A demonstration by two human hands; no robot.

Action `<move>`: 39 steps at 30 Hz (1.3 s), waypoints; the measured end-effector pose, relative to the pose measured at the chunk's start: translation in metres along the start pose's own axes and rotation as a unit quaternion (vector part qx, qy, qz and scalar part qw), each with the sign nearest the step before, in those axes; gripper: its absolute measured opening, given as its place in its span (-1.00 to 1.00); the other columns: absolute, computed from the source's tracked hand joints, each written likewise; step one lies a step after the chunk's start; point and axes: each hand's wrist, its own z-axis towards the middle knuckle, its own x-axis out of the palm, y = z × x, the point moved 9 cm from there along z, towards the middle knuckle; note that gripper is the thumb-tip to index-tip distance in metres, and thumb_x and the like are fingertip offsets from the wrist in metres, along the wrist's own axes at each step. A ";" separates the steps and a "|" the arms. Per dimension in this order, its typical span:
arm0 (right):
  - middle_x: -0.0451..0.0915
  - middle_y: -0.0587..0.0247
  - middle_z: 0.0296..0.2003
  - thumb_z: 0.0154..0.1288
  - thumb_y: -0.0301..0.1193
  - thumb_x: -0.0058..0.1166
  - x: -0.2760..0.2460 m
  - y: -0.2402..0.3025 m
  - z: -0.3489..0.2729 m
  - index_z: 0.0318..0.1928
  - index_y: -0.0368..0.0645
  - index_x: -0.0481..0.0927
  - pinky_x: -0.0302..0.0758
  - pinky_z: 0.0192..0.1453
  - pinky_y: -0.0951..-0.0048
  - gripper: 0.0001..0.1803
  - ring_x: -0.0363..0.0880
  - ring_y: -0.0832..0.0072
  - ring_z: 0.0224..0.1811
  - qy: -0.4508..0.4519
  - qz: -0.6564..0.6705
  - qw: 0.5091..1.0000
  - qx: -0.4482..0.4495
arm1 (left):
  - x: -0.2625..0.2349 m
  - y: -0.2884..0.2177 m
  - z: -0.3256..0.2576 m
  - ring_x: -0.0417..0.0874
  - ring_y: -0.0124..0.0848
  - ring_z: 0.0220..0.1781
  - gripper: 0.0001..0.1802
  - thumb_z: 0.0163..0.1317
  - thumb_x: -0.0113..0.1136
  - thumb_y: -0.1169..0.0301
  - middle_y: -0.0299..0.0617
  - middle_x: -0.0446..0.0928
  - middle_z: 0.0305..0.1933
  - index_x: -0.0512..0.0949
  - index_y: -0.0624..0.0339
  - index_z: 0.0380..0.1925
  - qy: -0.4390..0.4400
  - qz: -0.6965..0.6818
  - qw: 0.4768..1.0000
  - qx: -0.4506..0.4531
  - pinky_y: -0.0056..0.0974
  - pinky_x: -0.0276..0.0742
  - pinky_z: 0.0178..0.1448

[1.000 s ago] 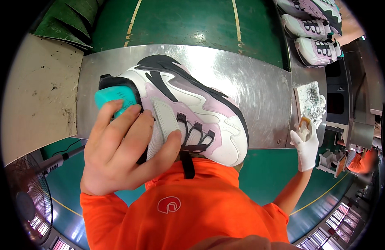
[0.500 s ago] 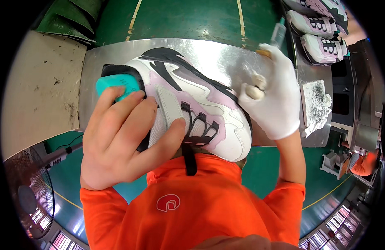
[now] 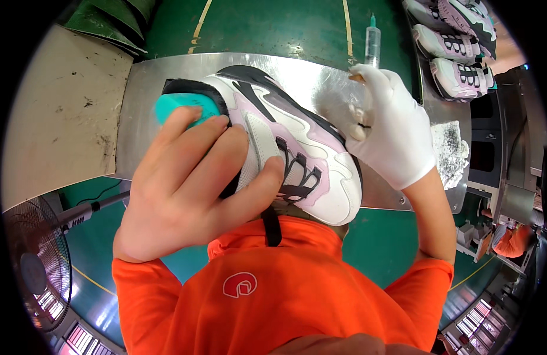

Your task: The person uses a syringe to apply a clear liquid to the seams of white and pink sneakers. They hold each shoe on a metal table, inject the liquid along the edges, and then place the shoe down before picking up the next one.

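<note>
A white and lilac sneaker [image 3: 338, 188] with a black sole edge and black laces lies on its side, toe to the right. A teal shoe last [image 3: 168, 107] fills its opening. My bare left hand [image 3: 187, 177] is closed round the collar, fingers on the last and thumb by the strap. Beside the toe, my white-gloved right hand [image 3: 398, 127] is closed on a clear syringe [image 3: 373, 48] with a teal tip, which points away from me. A small brown piece shows by its upper fingers. What the lower fingers pinch is blurred.
Under the sneaker is a metal table [image 3: 146, 127]. A stained white cloth [image 3: 450, 151] lies at its right end, below several similar sneakers [image 3: 460, 77]. A beige panel [image 3: 66, 112] stands at left, with a fan [image 3: 36, 269] nearer me.
The syringe has swung more upright and shifted left with my right hand. The sneaker and my left hand sit slightly further right in the picture.
</note>
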 end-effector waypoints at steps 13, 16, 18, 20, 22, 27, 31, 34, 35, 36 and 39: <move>0.43 0.27 -0.01 -0.01 -0.53 0.32 -0.013 -0.161 -0.190 0.23 -0.20 0.34 0.46 -0.10 0.62 -0.27 0.43 0.64 -0.12 -0.101 0.328 0.837 0.426 | -0.002 -0.003 -0.030 0.55 -0.21 -0.08 -0.59 -0.17 0.36 0.45 -0.14 0.49 -0.10 0.66 -0.22 -0.22 -0.073 0.034 0.996 0.037 -0.03 0.59 -0.04; 0.49 0.31 -0.13 0.03 -0.51 0.32 -0.005 -0.157 -0.208 0.18 -0.22 0.39 0.47 -0.15 0.64 -0.35 0.45 0.65 -0.18 -0.036 0.276 0.835 0.475 | -0.001 -0.002 -0.033 0.55 -0.20 -0.07 -0.58 -0.17 0.40 0.44 -0.14 0.48 -0.08 0.67 -0.27 -0.22 -0.058 0.033 0.998 0.024 -0.02 0.60 -0.05; 0.56 0.22 -0.25 0.16 -0.41 0.29 -0.011 -0.146 -0.209 0.16 -0.29 0.44 0.51 -0.30 0.57 -0.44 0.56 0.55 -0.28 -0.057 0.329 0.809 0.483 | -0.001 -0.001 -0.032 0.55 -0.21 -0.07 -0.58 -0.17 0.41 0.43 -0.15 0.49 -0.09 0.67 -0.28 -0.22 -0.060 0.034 0.997 0.022 -0.02 0.60 -0.06; 0.58 0.14 -0.27 0.23 -0.31 0.27 -0.008 -0.140 -0.211 0.16 -0.32 0.44 0.52 -0.38 0.53 -0.44 0.61 0.47 -0.31 -0.059 0.430 0.744 0.509 | -0.003 -0.001 -0.032 0.55 -0.21 -0.08 -0.59 -0.16 0.41 0.43 -0.16 0.49 -0.09 0.66 -0.28 -0.23 -0.058 0.039 0.997 0.018 -0.02 0.60 -0.07; 0.56 0.05 -0.28 0.20 0.00 0.23 -0.004 -0.105 -0.185 0.20 -0.41 0.33 0.48 -0.49 0.45 -0.20 0.58 0.36 -0.42 -0.030 0.579 0.723 0.376 | -0.002 -0.001 -0.030 0.55 -0.21 -0.07 -0.60 -0.16 0.41 0.42 -0.16 0.49 -0.09 0.66 -0.28 -0.23 -0.059 0.038 0.997 0.023 -0.02 0.60 -0.07; 0.54 -0.10 -0.30 -0.09 0.24 0.28 -0.003 -0.048 -0.146 0.20 -0.51 0.25 0.51 -0.46 0.35 0.13 0.57 0.20 -0.45 0.000 0.748 0.633 0.200 | -0.002 -0.001 -0.027 0.57 -0.14 -0.04 -0.53 -0.31 0.60 0.45 -0.17 0.49 -0.02 0.70 -0.15 -0.28 -0.038 0.000 0.999 -0.009 0.09 0.56 0.06; 0.55 -0.16 -0.24 -0.16 0.24 0.31 0.001 -0.036 -0.133 0.18 -0.57 0.27 0.53 -0.45 0.33 0.17 0.59 0.19 -0.42 0.021 0.790 0.599 0.131 | -0.003 -0.001 -0.027 0.58 -0.15 -0.06 -0.53 -0.33 0.59 0.45 -0.17 0.49 -0.02 0.70 -0.17 -0.29 -0.047 0.009 0.999 -0.007 0.06 0.58 0.06; 0.55 -0.21 -0.19 -0.22 0.23 0.34 0.005 -0.032 -0.130 0.17 -0.61 0.29 0.55 -0.45 0.32 0.20 0.60 0.18 -0.41 0.032 0.800 0.589 0.108 | -0.002 -0.001 -0.027 0.58 -0.16 -0.07 -0.52 -0.35 0.57 0.47 -0.18 0.48 -0.03 0.71 -0.19 -0.30 -0.050 0.010 0.999 -0.008 0.05 0.58 0.06; 0.56 -0.23 -0.18 -0.24 0.23 0.35 0.007 -0.031 -0.129 0.17 -0.63 0.29 0.55 -0.45 0.32 0.21 0.61 0.17 -0.40 0.035 0.802 0.588 0.104 | -0.002 -0.001 -0.027 0.58 -0.16 -0.07 -0.52 -0.36 0.57 0.47 -0.18 0.48 -0.03 0.71 -0.20 -0.30 -0.051 0.012 0.999 -0.010 0.05 0.58 0.06; 0.56 -0.24 -0.16 -0.25 0.23 0.36 0.009 -0.031 -0.128 0.16 -0.64 0.30 0.56 -0.44 0.31 0.22 0.61 0.17 -0.40 0.038 0.804 0.585 0.102 | -0.002 -0.001 -0.026 0.58 -0.17 -0.07 -0.51 -0.37 0.56 0.48 -0.18 0.48 -0.03 0.71 -0.21 -0.30 -0.051 0.012 0.999 -0.010 0.05 0.58 0.06; 0.56 -0.28 -0.12 -0.34 0.20 0.39 0.012 -0.030 -0.126 0.15 -0.67 0.32 0.57 -0.44 0.30 0.25 0.62 0.16 -0.39 0.047 0.814 0.571 0.097 | -0.001 -0.001 -0.025 0.58 -0.17 -0.08 -0.51 -0.37 0.56 0.48 -0.18 0.48 -0.04 0.71 -0.22 -0.31 -0.054 0.015 0.998 -0.006 0.05 0.58 0.06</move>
